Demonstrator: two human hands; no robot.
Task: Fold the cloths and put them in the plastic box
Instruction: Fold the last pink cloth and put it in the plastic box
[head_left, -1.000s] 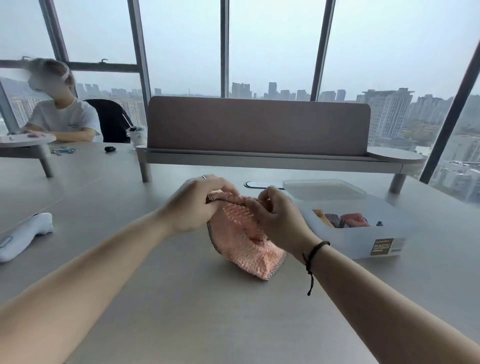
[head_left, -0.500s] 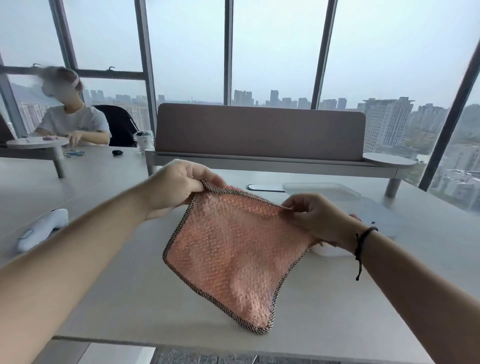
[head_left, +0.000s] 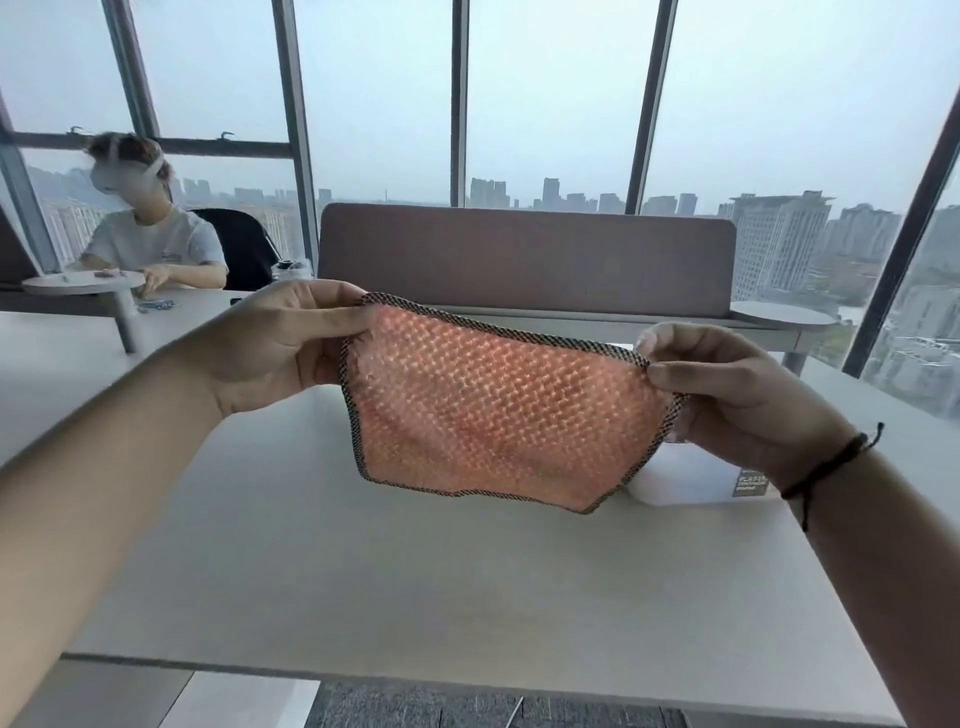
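**Pink cloth held spread above the grey surface**

Grey and bare at its near edge, the surface (head_left: 415, 582) ran out under my forearms toward the windows. Above it I held the pink cloth (head_left: 498, 410) in the air, spread flat and facing me, its dark woven border running all the way round. My left hand (head_left: 270, 348) pinched the upper left corner between thumb and fingers. My right hand (head_left: 727, 389) pinched the upper right corner the same way, with a dark cord bracelet (head_left: 826, 462) round that wrist. The lower edge of the cloth hung free, clear of the surface.

Just behind the cloth and my right hand stood the plastic box (head_left: 696, 478), mostly hidden, only a pale wall and a dark label showing. Farther back a brown divider panel (head_left: 519, 260) rose on its shelf. At the far left another person (head_left: 150, 234) sat at a neighbouring desk before tall windows (head_left: 550, 93) and a hazy skyline.
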